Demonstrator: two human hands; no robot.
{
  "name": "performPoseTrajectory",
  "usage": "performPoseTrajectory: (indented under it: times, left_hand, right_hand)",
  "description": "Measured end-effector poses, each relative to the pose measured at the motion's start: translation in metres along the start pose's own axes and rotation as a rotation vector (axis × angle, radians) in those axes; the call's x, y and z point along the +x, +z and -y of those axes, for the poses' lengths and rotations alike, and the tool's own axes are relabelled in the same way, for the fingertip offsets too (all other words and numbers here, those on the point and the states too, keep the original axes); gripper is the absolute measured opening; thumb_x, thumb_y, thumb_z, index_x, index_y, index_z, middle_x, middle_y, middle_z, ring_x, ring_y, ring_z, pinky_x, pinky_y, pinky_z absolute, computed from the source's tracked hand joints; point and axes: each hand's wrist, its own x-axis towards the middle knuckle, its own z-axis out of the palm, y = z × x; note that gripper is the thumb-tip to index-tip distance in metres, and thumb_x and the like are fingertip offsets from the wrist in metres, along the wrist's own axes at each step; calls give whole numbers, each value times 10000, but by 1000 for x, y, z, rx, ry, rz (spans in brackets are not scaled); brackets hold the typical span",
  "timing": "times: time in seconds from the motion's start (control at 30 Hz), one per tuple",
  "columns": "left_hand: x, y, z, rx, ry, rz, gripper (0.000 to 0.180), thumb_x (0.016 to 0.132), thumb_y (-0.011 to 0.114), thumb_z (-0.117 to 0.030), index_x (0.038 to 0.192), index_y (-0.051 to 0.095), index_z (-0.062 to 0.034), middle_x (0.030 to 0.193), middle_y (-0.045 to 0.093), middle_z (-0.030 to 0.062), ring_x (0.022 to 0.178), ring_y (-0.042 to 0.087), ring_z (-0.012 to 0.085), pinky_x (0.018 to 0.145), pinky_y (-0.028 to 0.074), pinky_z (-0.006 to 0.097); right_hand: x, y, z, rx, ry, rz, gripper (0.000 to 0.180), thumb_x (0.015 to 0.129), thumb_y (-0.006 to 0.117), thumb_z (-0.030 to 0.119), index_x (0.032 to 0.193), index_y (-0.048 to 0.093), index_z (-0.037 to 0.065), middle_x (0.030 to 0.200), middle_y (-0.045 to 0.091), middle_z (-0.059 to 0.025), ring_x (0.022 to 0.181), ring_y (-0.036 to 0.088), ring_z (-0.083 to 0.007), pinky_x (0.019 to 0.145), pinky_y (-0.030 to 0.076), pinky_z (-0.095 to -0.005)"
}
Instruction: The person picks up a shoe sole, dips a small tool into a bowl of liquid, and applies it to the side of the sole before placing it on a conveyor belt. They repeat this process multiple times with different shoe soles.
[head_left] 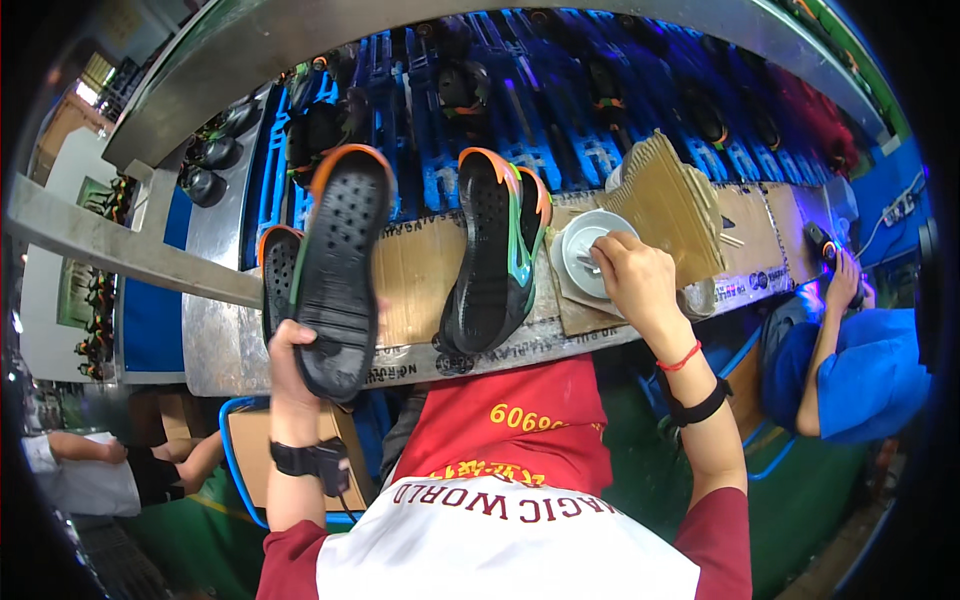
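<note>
My left hand (292,365) grips the heel end of a black shoe sole (343,265) with an orange rim at the toe, holding it tilted above the bench. Its toe half is dotted with small holes. Another such sole (281,262) shows partly behind it. To the right, more black soles (487,255) with orange and green edges lie close together on the cardboard. My right hand (640,280) is over a white bowl (573,242), fingertips pinched together at its inside. A small pale piece shows below the fingers, too little visible to name.
Cardboard (410,275) covers the metal-edged bench, and a folded brown cardboard piece (670,210) stands behind the bowl. Beyond runs a blue-lit rack (520,120) carrying dark shoe parts. At right, a person in blue (850,370) handles a dark shoe part; another person (95,470) is at left.
</note>
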Motion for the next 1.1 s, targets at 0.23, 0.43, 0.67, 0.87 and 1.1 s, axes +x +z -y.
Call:
performPoseTrajectory:
  times: [0.23, 0.43, 0.67, 0.87, 1.1]
  left_hand:
    - [16, 42, 41, -373, -118, 246, 842, 824, 509, -495, 1464, 269, -3, 1444, 294, 335, 1202, 503, 434, 946, 491, 513]
    - [27, 68, 30, 296, 97, 311, 937, 789, 665, -500, 1464, 255, 5, 1477, 334, 198, 1256, 491, 249, 1040, 423, 390]
    - [37, 71, 34, 1132, 467, 338, 1023, 547, 929, -240, 1337, 336, 24, 1271, 504, 136, 1160, 535, 247, 992, 430, 364]
    - [29, 90, 42, 1328, 480, 281, 935, 553, 917, -323, 1272, 427, 19, 1208, 551, 118, 1114, 560, 230, 980, 430, 360]
    - [18, 105, 36, 1542, 467, 414, 751, 577, 908, -323, 1182, 586, -16, 1154, 644, 72, 1052, 623, 191, 957, 462, 333]
  right_hand:
    - [-6, 3, -4, -17, -27, 9, 82, 838, 637, 147, 835, 666, 70, 778, 643, -97, 623, 635, -297, 539, 499, -381]
    - [-1, -18, 6, 26, -2, -90, 46, 825, 649, 118, 830, 658, 73, 799, 646, -87, 639, 639, -298, 557, 510, -385]
    - [-3, -48, 12, 391, -39, -221, 112, 779, 706, 48, 885, 672, 38, 923, 678, -114, 712, 665, -298, 604, 531, -333]
    - [-4, -52, 41, 503, -268, -163, 170, 730, 736, 32, 880, 655, 38, 910, 668, -97, 678, 657, -259, 553, 518, -318]
    - [2, -62, 48, 420, -332, -108, 177, 720, 742, 51, 875, 656, 43, 913, 669, -85, 670, 660, -248, 548, 523, -320]
